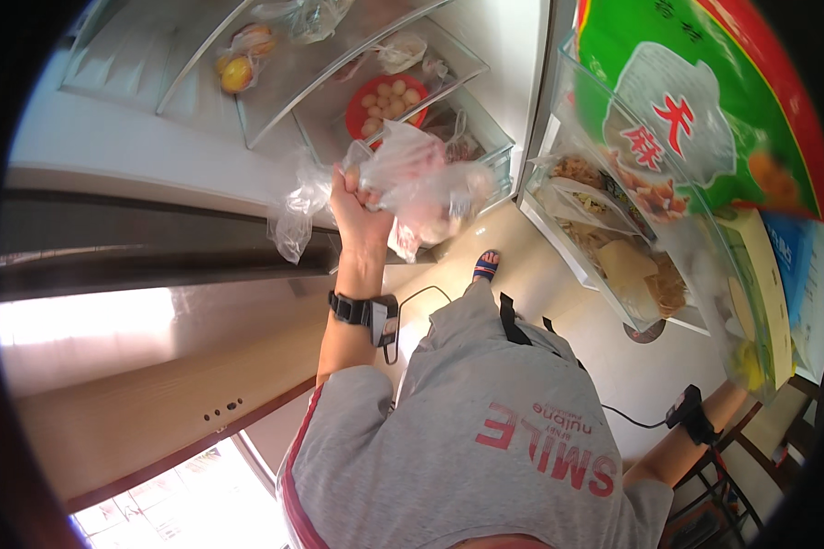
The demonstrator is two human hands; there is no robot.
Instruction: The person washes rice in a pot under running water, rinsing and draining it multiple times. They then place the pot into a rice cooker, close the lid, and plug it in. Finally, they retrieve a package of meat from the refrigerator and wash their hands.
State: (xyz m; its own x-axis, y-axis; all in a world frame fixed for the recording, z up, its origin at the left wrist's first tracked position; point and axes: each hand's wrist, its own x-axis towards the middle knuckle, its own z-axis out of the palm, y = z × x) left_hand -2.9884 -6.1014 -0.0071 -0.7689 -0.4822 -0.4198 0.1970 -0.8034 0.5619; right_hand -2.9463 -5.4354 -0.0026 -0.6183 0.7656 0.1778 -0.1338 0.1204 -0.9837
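My left hand (359,212) is raised at the front of the open fridge, its fingers closed round thin clear plastic bags (412,178). Something pale and pinkish shows through the plastic, but I cannot make out what it is. One loose bag end (298,215) hangs to the left of the hand. Just behind the bags, a red bowl (357,117) of eggs (392,99) sits on a fridge shelf. My right forearm (682,448) reaches toward the open fridge door at the right. The right hand's fingers are hidden behind the packages there.
A large green packet (650,101) stands in the door rack, above a bin of bagged dry goods (613,247). Yellow fruit (236,75) in plastic lies on an upper shelf (188,55). Below are the tiled floor (522,265) and my sandalled foot (487,265).
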